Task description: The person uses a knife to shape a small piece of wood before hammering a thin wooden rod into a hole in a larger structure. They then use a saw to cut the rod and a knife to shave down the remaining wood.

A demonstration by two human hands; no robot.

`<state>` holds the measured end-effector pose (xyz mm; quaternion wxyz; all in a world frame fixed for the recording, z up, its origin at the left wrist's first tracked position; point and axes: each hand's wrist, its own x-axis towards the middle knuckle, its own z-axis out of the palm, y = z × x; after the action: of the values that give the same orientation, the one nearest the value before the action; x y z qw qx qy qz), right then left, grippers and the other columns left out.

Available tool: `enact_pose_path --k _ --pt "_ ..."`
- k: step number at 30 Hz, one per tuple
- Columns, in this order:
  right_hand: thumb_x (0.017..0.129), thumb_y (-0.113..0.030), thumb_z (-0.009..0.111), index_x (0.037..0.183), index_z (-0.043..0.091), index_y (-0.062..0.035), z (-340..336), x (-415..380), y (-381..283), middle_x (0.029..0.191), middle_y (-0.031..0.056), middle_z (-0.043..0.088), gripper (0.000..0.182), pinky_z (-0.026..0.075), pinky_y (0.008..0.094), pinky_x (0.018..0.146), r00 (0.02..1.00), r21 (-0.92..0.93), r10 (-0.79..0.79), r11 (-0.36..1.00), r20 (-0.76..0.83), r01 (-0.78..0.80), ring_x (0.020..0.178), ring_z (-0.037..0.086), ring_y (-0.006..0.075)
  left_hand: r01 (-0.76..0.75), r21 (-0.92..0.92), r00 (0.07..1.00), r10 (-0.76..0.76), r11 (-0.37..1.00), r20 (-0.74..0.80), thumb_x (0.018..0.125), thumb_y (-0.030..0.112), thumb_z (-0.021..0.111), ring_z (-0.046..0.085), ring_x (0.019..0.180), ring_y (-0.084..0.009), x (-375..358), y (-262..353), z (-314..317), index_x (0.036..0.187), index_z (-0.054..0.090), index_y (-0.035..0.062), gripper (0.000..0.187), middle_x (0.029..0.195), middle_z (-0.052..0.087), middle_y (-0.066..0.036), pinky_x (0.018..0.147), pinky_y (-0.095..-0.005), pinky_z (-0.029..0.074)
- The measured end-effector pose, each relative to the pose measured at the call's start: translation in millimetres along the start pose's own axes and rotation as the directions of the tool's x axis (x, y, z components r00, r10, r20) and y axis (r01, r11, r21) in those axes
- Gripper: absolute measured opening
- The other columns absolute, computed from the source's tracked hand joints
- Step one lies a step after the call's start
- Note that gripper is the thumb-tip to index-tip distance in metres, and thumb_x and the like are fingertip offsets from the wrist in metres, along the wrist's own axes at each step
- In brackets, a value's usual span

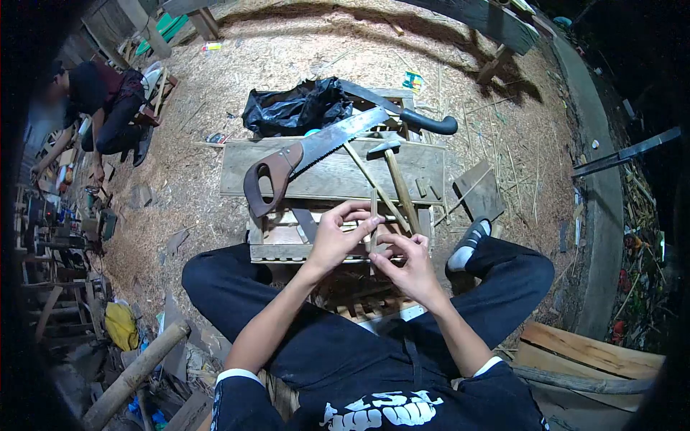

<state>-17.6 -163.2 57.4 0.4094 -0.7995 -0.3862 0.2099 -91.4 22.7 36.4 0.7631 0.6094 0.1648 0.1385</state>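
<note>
Right now my left hand [336,241] and right hand [410,267] pinch a thin bamboo stick [373,219] between fingertips, upright above my lap and just before the wooden crate [287,248] — it looks light, stiff and splintery, best held near its lower end. Beyond it on the rough plank [330,176] lie a hammer [394,183] and a toothed handsaw [309,154] — then a crumpled black plastic bag [295,108].

Sawdust-strewn ground [302,57]; dark surroundings
</note>
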Motion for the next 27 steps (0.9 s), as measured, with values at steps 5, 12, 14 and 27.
enact_pose_path --k 5,12,14,27 --pt "0.094 -0.03 0.077 0.118 0.074 -0.0135 -1 -3 6 0.093 0.003 0.078 0.029 0.033 0.0416 0.098 0.999 0.04 -0.015 0.999 -0.031 0.017 0.086 0.07 0.0145 0.011 0.057 1.0 -0.012 0.998 0.023 0.1 0.012 0.073 0.075 0.101 -0.0154 -2 -1 5 0.122 0.066 -0.0065 0.029 0.106 0.077 -0.011 0.087 -0.0294 0.059" --pt "0.098 -0.027 0.074 0.12 0.075 -0.0108 -19 4 3 0.098 0.0018 0.076 0.027 0.033 0.0378 0.1 0.999 -0.018 0.04 0.999 -0.002 -0.041 0.095 0.069 0.0128 0.036 0.094 0.999 -0.037 0.995 0.007 0.099 0.012 0.074 0.076 0.1 -0.0161 -3 3 12 0.118 0.066 -0.0059 0.027 0.104 0.077 -0.011 0.085 -0.028 0.06" --pt "0.098 -0.027 0.073 0.12 0.075 -0.0106 -22 6 2 0.096 0.0022 0.075 0.028 0.034 0.0384 0.1 1.0 -0.064 -0.008 0.998 -0.022 0.006 0.093 0.068 0.0148 0.035 0.096 0.999 -0.035 0.995 -0.006 0.099 0.013 0.074 0.076 0.1 -0.0159 -3 1 13 0.116 0.066 -0.0055 0.026 0.104 0.077 -0.011 0.085 -0.0277 0.059" --pt "0.097 -0.035 0.074 0.117 0.077 -0.0084 -22 26 31 0.103 0.0124 0.078 0.034 0.042 0.0412 0.093 0.994 -0.04 -0.1 0.994 0.038 0.102 0.094 0.068 0.0267 0.032 0.146 0.998 -0.024 0.989 -0.054 0.101 0.015 0.073 0.076 0.099 -0.0158 9 -8 21 0.111 0.068 -0.0047 0.022 0.1 0.078 -0.012 0.084 -0.0281 0.059"
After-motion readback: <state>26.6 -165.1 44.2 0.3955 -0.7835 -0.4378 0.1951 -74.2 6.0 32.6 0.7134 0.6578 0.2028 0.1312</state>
